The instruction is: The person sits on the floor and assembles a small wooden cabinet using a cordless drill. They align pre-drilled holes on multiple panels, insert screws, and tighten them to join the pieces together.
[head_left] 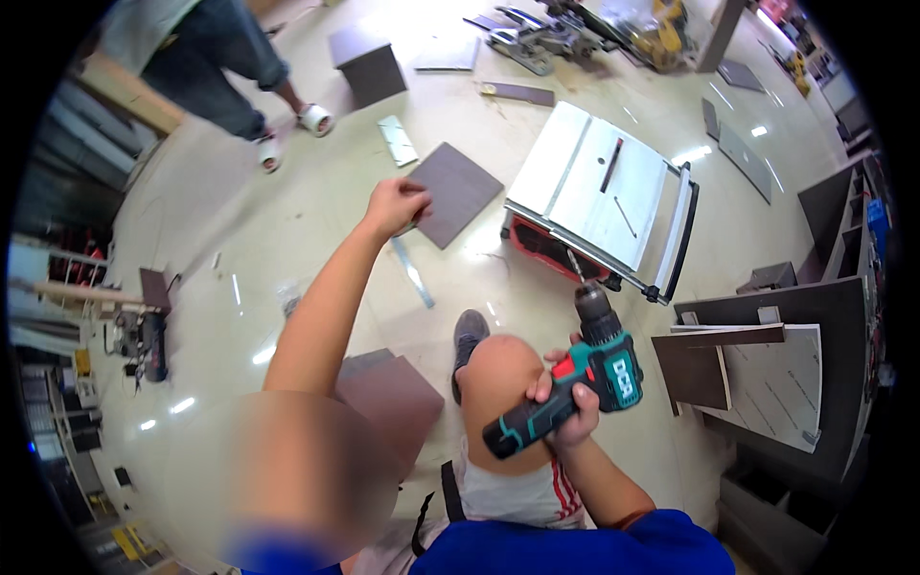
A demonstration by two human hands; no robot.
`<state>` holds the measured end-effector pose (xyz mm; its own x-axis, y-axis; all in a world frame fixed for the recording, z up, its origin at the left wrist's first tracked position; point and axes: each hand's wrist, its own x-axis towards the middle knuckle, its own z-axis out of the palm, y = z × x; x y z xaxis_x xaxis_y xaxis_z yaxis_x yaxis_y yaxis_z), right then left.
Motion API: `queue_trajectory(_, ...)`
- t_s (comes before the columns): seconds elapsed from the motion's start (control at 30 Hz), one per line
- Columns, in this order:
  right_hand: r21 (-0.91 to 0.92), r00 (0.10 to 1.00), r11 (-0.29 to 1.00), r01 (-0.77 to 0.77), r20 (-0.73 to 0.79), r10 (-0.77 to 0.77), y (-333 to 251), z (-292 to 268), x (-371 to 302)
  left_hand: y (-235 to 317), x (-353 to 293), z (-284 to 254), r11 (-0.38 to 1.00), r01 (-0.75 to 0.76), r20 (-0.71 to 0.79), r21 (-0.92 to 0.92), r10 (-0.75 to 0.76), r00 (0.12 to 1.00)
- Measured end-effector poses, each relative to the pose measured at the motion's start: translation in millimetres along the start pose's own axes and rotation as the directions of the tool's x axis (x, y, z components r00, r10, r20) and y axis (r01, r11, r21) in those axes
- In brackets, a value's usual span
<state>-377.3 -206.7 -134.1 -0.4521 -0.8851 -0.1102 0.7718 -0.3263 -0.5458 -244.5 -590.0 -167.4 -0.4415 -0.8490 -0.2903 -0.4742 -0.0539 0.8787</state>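
My right hand [579,418] is wrapped round the grip of a teal and black cordless drill [613,369], held over my right knee. A thin bit [574,263] sticks out of its chuck, pointing away from me toward a white-topped table saw [585,182]. My left hand [395,207] is stretched forward with its fingers curled together. Whatever they may hold is hidden. Beneath and beside those fingers lies a dark square board [455,195]; I cannot tell whether they touch it. A narrow pale strip [412,272] rests on the floor below the hand.
Dark board pieces [393,398] stand by my left leg. To the right is a dark cabinet [815,316] with panels leaning on it. Farther off are a dark box [369,67], a miter saw [537,38] and a standing person [216,67] at the far left.
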Motion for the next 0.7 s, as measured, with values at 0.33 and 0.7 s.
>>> queue_trajectory(0.33, -0.455, 0.647, 0.867, -0.203, 0.602, 0.467, -8.6, 76.4, -103.4, 102.7, -393.4, -36.2, 0.613, -0.184, -0.157, -0.768, 0.099, 0.983)
queue_trajectory(0.7, -0.634, 0.439, 0.761, -0.137, 0.65, 0.621, 23.2, 108.6, -192.3, 26.0, -568.2, -16.2, 0.25, -0.59, -0.625, -0.767, -0.088, 0.775)
